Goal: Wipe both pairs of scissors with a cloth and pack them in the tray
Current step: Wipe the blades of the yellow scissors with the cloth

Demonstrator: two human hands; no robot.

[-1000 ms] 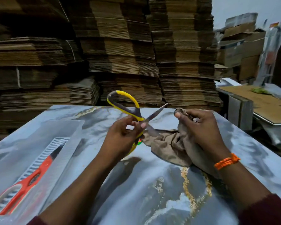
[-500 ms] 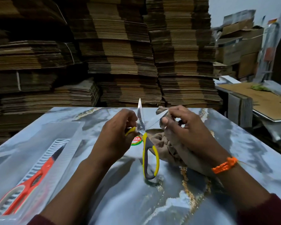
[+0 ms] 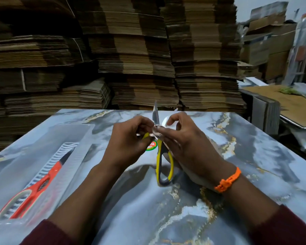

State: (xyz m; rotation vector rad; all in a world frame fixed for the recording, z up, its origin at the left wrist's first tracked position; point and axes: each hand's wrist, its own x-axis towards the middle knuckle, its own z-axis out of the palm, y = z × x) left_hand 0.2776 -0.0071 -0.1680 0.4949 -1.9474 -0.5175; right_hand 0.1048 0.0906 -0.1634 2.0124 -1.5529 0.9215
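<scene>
Pinching yellow scissors (image 3: 164,165), left hand (image 3: 125,144), right hand (image 3: 189,147) grips; orange scissors (image 3: 34,190) in tray (image 3: 85,137).

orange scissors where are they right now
Head view, far left: the orange scissors lie in the clear plastic tray on the marbled table, left of the left hand.

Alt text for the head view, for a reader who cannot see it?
Two hands hold yellow scissors blades-up over a marbled table: the left hand grips a handle, the right hand holds a cloth at the blades. Orange scissors lie in a clear tray at left; flattened cardboard is stacked behind.
</scene>
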